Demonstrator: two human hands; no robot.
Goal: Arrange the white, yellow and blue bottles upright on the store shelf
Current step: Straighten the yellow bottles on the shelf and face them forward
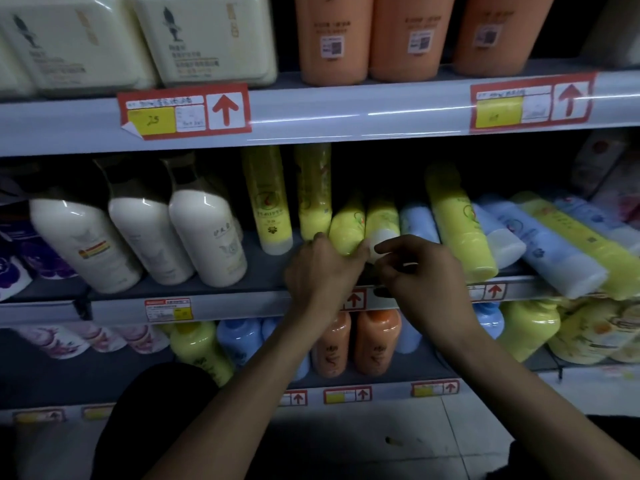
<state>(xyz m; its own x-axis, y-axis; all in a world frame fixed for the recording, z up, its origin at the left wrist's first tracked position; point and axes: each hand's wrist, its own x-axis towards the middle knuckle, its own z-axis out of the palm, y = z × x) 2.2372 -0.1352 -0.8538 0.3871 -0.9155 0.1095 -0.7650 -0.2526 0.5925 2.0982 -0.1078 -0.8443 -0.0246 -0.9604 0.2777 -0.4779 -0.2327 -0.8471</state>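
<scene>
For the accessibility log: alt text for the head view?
Left hand grips a tipped yellow bottle on the middle shelf; right hand is at its neighbour's white cap. White bottles stand at left; yellow and blue bottles lie jumbled at right.

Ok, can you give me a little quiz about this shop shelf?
1. True or false: the orange bottles on the top shelf are lying flat.
2. What colour is the bottle that the left hand grips? A white, B yellow, C orange.
3. Fill the gap: the arrows on the red shelf tags point ___.
Key: 1 false; 2 B; 3 up.
</scene>
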